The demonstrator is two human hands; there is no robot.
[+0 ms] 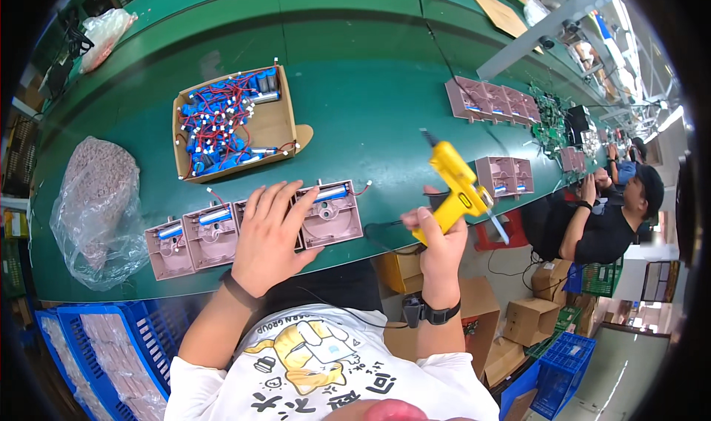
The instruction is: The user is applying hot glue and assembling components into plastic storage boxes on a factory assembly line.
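Note:
A row of open pink plastic housings [211, 252] lies along the table's near edge, several with a blue cylindrical battery [331, 194] inside. Over the middle of that row my left hand [268, 239] rests flat, fingers stretched out, hiding part of the housings beneath. To the right, my right hand [442, 254] is wrapped round the grip of a yellow hot glue gun [458, 184]. The gun is raised above the table edge, its dark nozzle toward the upper left and a glue stick out of its back. Red wires with white connectors trail from the batteries.
Beyond the housings stands a cardboard box [275, 123] of wired blue batteries. A clear bag [96, 206] of pink parts lies left. More housings [503, 176] and green circuit boards [552, 117] are to the right, near a co-worker [615, 217]. Blue crates [118, 362] stand below.

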